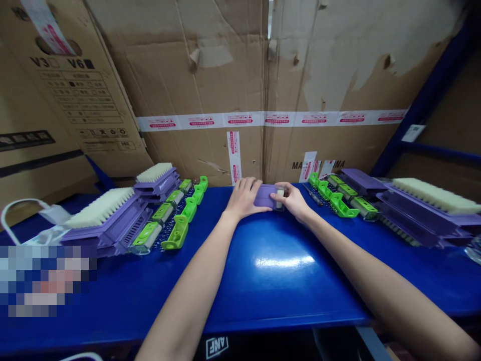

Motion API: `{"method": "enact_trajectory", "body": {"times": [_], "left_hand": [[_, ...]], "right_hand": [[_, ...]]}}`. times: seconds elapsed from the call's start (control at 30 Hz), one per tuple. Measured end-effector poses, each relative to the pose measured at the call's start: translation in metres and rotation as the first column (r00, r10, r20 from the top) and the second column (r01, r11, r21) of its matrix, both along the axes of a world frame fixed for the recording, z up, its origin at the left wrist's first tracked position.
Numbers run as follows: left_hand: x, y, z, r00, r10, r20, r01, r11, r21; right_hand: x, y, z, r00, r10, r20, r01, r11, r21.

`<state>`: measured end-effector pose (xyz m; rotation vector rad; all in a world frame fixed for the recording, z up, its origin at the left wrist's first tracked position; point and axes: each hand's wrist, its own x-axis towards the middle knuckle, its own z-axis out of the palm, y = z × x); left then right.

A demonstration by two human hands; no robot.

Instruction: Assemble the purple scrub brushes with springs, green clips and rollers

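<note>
A small purple plastic part [264,196] rests on the blue tabletop [263,286] in the middle, partly covered by my fingers. My left hand [243,198] is closed around its left side, thumb along the near edge and fingers over the top. At the right end of the part sits a clear piece with a whitish block [279,198]. My right hand [295,200] pinches this end between thumb and fingers. Whether the clear piece is seated in the purple part or only touching it, I cannot tell.
On the left stand purple housings with white pleated blocks [101,206], green-topped clear pieces [147,234] and bright green brackets [176,233]. Similar purple housings [417,216] and green brackets [341,204] lie right, beside a screwdriver-like tool [312,194]. Cardboard [203,90] backs the table.
</note>
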<state>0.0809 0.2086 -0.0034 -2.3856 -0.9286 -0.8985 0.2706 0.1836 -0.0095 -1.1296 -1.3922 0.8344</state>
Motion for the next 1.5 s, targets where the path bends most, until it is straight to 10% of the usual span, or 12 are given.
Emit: {"method": "enact_trajectory", "body": {"times": [0.27,0.6,0.9,1.5], "left_hand": [[-0.013,0.007,-0.006,0.878,0.234,0.418,-0.095,0.941,-0.326],[-0.019,0.016,-0.002,0.644,0.383,0.662,0.182,0.764,-0.619],[-0.03,0.025,-0.005,0.417,0.387,0.822,0.636,0.522,-0.569],[-0.033,0.021,-0.002,0.434,0.326,0.84,0.756,0.375,-0.537]], "right_hand": [[0.0,0.001,-0.006,0.972,-0.095,0.216,0.056,0.982,0.183],[-0.001,-0.008,-0.001,0.792,-0.277,0.544,0.05,0.918,0.394],[-0.002,-0.007,-0.003,0.707,-0.265,0.655,0.018,0.934,0.358],[0.001,-0.005,-0.012,0.608,-0.24,0.757,-0.047,0.941,0.336]]}}
